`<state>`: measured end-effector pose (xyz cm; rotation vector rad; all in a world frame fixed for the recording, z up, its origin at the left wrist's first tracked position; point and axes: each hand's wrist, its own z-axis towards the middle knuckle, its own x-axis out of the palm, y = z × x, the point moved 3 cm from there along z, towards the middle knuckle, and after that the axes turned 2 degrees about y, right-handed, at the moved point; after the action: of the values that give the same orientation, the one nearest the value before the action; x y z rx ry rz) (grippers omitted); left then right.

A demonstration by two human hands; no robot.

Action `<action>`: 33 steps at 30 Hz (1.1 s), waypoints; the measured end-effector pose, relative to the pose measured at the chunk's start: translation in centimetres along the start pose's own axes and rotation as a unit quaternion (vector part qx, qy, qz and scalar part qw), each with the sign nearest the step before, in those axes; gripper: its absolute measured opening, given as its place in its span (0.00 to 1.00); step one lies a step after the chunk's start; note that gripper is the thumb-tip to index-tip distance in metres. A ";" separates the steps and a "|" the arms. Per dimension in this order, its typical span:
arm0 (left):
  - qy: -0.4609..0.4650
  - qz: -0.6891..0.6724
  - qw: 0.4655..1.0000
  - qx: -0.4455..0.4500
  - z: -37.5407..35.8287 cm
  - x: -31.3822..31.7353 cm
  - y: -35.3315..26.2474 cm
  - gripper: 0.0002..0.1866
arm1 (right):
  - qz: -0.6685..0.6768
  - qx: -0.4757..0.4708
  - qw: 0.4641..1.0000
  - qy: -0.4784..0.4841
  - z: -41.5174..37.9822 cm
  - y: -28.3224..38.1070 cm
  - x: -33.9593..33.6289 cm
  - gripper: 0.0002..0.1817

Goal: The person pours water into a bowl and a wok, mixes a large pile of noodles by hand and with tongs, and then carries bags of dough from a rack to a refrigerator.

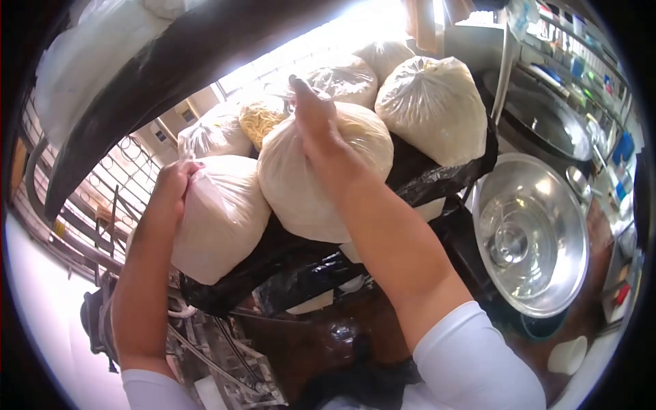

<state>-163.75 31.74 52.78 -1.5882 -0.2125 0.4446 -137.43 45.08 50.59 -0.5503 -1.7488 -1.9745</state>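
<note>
My left hand [179,179] is closed round the gathered neck of a clear plastic bag [222,222] full of pale, whitish contents. To its right, my right hand [316,119] grips the top of a second full plastic bag [321,184] of the same kind. Both bags rest at the front of a shelf covered in black plastic [294,266]. Behind them are more filled bags, among them a plump pale bag [434,109] at the right and one with yellowish strands [263,121]. What fills the pale bags cannot be made out exactly.
A large shiny metal basin [577,239] stands at the right, with a wide dark pan [540,109] behind it. A white tub [567,355] is at the lower right. Over the bags runs a dark upper shelf [157,75]. Machinery with metal rods [225,355] sits below left.
</note>
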 end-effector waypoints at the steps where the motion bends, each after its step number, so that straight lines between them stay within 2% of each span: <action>1: -0.002 -0.032 0.999 -0.008 0.2 -0.8 0.5 0.07 | -0.076 -0.005 0.997 -0.012 -0.6 0.4 -0.2 0.28; 2: -0.012 -0.049 0.999 -0.006 -1.8 0.0 -0.2 0.09 | -0.154 -0.012 0.988 -0.026 -1.0 0.9 -0.6 0.34; 3: -0.004 -0.051 0.999 0.000 -3.6 0.3 -0.6 0.09 | -0.155 -0.021 0.987 -0.031 -1.6 1.5 -1.0 0.34; 5: -0.036 -0.051 0.994 0.085 -7.2 0.6 -1.6 0.10 | -0.219 -0.016 0.976 0.000 -2.2 3.0 -1.5 0.33; 7: -0.047 -0.090 0.989 0.110 -11.9 1.5 -3.3 0.13 | -0.204 -0.035 0.978 -0.015 -0.9 2.9 -2.1 0.32; 9: -0.072 -0.060 0.986 0.137 -14.2 -2.8 -3.0 0.14 | -0.158 -0.043 0.986 -0.031 -0.4 1.5 -2.1 0.29; 11: -0.082 -0.176 0.974 0.120 -17.2 -4.9 -3.1 0.15 | -0.098 0.025 0.995 -0.021 -3.2 3.5 -1.8 0.28; 13: -0.119 -0.245 0.959 0.074 -22.0 -5.5 -3.3 0.17 | -0.101 -0.019 0.995 -0.006 -2.2 2.6 -1.9 0.28; 15: -0.197 -0.272 0.939 0.069 -28.0 -4.2 -2.9 0.21 | -0.001 -0.007 1.000 0.011 -1.3 1.8 -1.8 0.29; 16: -0.234 -0.282 0.928 0.063 -30.8 -3.1 -2.6 0.21 | -0.086 -0.022 0.996 0.032 -0.5 1.4 -2.5 0.23; 17: -0.272 -0.291 0.915 0.057 -33.6 -2.3 -1.8 0.22 | -0.145 -0.100 0.981 0.084 0.9 0.0 -3.2 0.18; 18: -0.302 -0.247 0.919 0.054 -37.0 -3.1 0.5 0.22 | -0.352 -0.249 0.898 0.087 2.1 -1.2 -3.8 0.24; 19: -0.331 -0.202 0.921 0.048 -41.0 -4.6 3.5 0.21 | -0.341 -0.257 0.900 0.082 1.1 -0.4 -4.1 0.26; 20: -0.373 -0.038 0.927 0.012 -45.6 -6.0 6.6 0.20 | -0.353 -0.400 0.844 0.043 1.7 -1.5 -4.7 0.23; 21: -0.404 0.122 0.906 -0.033 -49.7 -6.3 9.2 0.19 | -0.119 -0.003 0.989 0.082 -2.4 3.1 -4.1 0.18; 22: -0.483 0.097 0.864 -0.103 -52.0 -3.2 10.6 0.17 | 0.004 0.065 0.996 0.053 -3.9 4.2 -3.7 0.13; 23: -0.557 0.066 0.810 -0.173 -54.3 0.0 12.0 0.16 | -0.030 0.069 0.997 0.032 -6.0 5.4 -3.5 0.13; 25: -0.551 -0.054 0.819 -0.151 -60.2 3.2 19.2 0.19 | 0.042 0.044 0.997 0.043 -7.4 5.4 -2.9 0.14; 27: -0.597 -0.054 0.774 -0.206 -66.7 5.7 26.5 0.17 | 0.044 -0.050 0.986 0.153 -8.1 5.0 -3.0 0.21; 28: -0.627 -0.069 0.747 -0.211 -69.5 7.0 28.1 0.17 | 0.013 -0.045 0.987 0.155 -8.2 4.6 -3.1 0.24; 29: -0.632 -0.052 0.714 -0.296 -72.6 8.7 29.9 0.16 | 0.000 -0.106 0.978 0.179 -11.3 6.1 -2.4 0.21; 30: -0.631 -0.043 0.673 -0.383 -76.1 10.5 32.1 0.16 | 0.014 -0.121 0.966 0.228 -11.0 5.0 -3.0 0.22; 31: -0.626 -0.012 0.653 -0.426 -80.3 11.0 36.5 0.16 | -0.009 -0.170 0.955 0.242 -9.3 3.7 -3.7 0.24; 32: -0.643 -0.021 0.592 -0.486 -87.7 16.9 41.4 0.17 | -0.030 0.018 0.952 0.305 -11.4 4.6 -2.4 0.25; 33: -0.673 -0.055 0.567 -0.472 -89.9 19.2 42.7 0.18 | -0.047 -0.134 0.952 0.271 -10.7 4.2 -3.3 0.22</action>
<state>-115.56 -45.92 8.87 -1.8273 -2.0122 1.5913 -132.38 34.24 50.89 0.0106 -1.1978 -2.1778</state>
